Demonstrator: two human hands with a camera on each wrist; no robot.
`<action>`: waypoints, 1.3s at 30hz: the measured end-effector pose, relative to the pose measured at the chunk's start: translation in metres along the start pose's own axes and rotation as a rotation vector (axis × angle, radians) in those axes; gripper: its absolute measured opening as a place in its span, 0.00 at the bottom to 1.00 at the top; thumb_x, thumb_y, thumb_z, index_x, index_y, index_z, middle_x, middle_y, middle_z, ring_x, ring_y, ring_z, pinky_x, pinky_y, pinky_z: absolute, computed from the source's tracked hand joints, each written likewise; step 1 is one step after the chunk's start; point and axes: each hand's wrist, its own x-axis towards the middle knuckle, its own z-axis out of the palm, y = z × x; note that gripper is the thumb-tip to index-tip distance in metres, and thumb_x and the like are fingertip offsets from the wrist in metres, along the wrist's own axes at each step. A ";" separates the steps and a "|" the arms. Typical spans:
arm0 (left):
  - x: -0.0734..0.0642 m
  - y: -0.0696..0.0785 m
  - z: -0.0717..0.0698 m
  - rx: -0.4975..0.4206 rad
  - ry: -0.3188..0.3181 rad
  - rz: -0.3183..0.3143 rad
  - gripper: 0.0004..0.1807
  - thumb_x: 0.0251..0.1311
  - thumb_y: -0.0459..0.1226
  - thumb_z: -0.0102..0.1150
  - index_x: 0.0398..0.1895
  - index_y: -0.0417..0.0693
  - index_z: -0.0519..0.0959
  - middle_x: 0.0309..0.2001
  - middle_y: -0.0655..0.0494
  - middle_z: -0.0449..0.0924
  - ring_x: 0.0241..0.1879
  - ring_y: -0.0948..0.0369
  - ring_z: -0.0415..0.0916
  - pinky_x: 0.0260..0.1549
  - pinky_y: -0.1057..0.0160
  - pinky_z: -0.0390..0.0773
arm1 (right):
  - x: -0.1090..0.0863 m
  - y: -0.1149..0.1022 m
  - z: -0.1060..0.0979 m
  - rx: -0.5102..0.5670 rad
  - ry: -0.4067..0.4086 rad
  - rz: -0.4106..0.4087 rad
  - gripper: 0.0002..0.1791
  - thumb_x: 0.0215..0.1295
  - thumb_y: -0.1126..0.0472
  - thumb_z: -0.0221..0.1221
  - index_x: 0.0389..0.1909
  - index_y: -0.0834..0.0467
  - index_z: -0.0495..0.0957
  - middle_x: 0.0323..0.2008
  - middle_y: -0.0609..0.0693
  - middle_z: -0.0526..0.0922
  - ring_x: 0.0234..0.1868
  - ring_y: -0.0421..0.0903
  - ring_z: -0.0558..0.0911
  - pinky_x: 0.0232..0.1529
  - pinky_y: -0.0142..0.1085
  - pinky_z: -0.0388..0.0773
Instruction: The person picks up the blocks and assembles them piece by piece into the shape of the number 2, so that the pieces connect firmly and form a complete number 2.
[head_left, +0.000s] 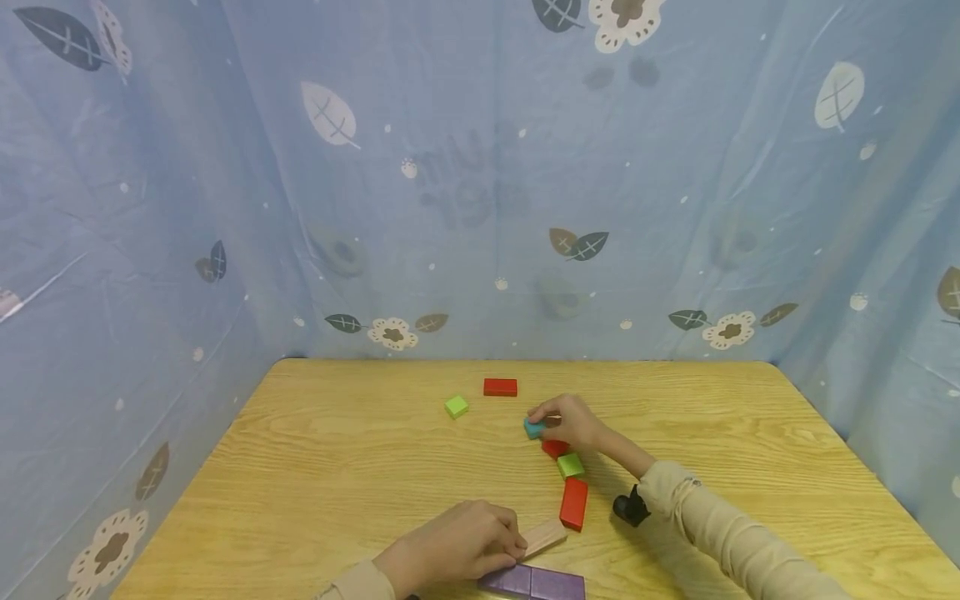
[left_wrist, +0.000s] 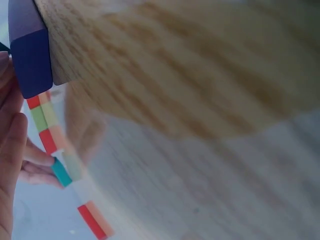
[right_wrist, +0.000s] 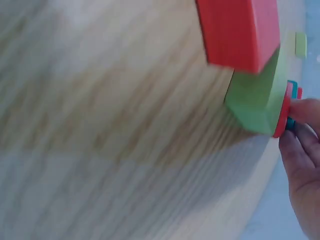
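My right hand [head_left: 573, 423] pinches a small blue block [head_left: 533, 428] at the far end of a curved row on the table. A red block [head_left: 553, 448], partly covered by that hand, comes after it, followed by a green block [head_left: 571, 465] and a longer red block [head_left: 573, 503]. Nearer the front edge, my left hand [head_left: 468, 540] has curled fingers at the left end of a plain wooden block [head_left: 545, 539], pinching it. Its thumb lies by two purple blocks [head_left: 557, 583] set end to end. In the left wrist view, a purple block [left_wrist: 31, 65] is close to the fingers.
Farther back on the wood-grain table [head_left: 337, 467] lie a loose green block [head_left: 456, 407] and a red block [head_left: 500, 387]. A small black object [head_left: 632, 506] is beside the right sleeve. A blue patterned curtain [head_left: 480, 183] hangs behind the table and along both sides.
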 end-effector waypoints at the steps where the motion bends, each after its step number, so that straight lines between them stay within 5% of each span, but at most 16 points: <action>1: 0.000 0.000 0.000 0.000 0.002 0.001 0.07 0.63 0.38 0.61 0.38 0.50 0.87 0.39 0.67 0.81 0.42 0.79 0.75 0.41 0.84 0.70 | 0.000 0.001 -0.002 -0.007 -0.018 -0.005 0.10 0.54 0.79 0.62 0.38 0.74 0.82 0.45 0.68 0.81 0.50 0.64 0.79 0.48 0.43 0.79; 16: 0.001 -0.001 0.000 0.004 -0.002 -0.004 0.07 0.63 0.39 0.61 0.37 0.51 0.87 0.40 0.68 0.81 0.42 0.79 0.74 0.41 0.83 0.70 | 0.002 0.007 -0.016 -0.053 -0.156 -0.037 0.12 0.60 0.75 0.59 0.45 0.71 0.81 0.51 0.65 0.79 0.52 0.60 0.79 0.48 0.41 0.80; 30: 0.002 -0.001 0.000 -0.015 -0.016 -0.024 0.08 0.63 0.39 0.60 0.39 0.50 0.87 0.40 0.67 0.81 0.43 0.78 0.75 0.41 0.83 0.70 | 0.005 0.012 -0.021 0.041 -0.271 -0.106 0.12 0.63 0.77 0.54 0.45 0.71 0.81 0.52 0.67 0.78 0.57 0.62 0.75 0.44 0.33 0.79; 39: 0.001 0.001 0.000 -0.021 -0.009 -0.037 0.07 0.63 0.39 0.61 0.39 0.50 0.87 0.40 0.67 0.81 0.41 0.78 0.75 0.40 0.84 0.70 | 0.004 0.014 -0.020 0.066 -0.295 -0.100 0.13 0.63 0.78 0.53 0.45 0.71 0.82 0.52 0.66 0.78 0.58 0.61 0.74 0.50 0.38 0.78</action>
